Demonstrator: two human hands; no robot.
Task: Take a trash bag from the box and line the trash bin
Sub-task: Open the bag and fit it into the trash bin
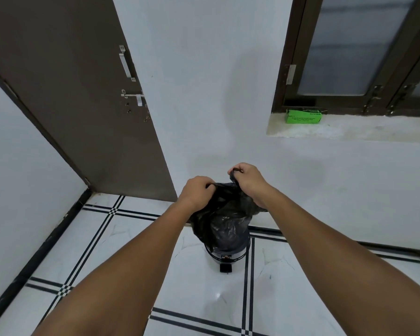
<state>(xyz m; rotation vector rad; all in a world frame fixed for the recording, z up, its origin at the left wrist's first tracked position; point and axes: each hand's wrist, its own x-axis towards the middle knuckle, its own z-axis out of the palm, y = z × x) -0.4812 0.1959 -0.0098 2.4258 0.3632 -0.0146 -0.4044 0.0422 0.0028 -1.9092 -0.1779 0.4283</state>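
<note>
Above the pedal bin point(224, 257), the left hand point(196, 190) and right hand point(247, 181) pinch the black trash bag's point(222, 219) rim, green box point(303, 116) at two o'clock.

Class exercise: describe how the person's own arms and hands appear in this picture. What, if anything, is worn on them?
Both forearms are bare from the frame's lower edge to the wrists: no sleeves show. The left hand and right hand wear no gloves, and no watch, bracelet or ring is visible on either. No markings show.
</note>
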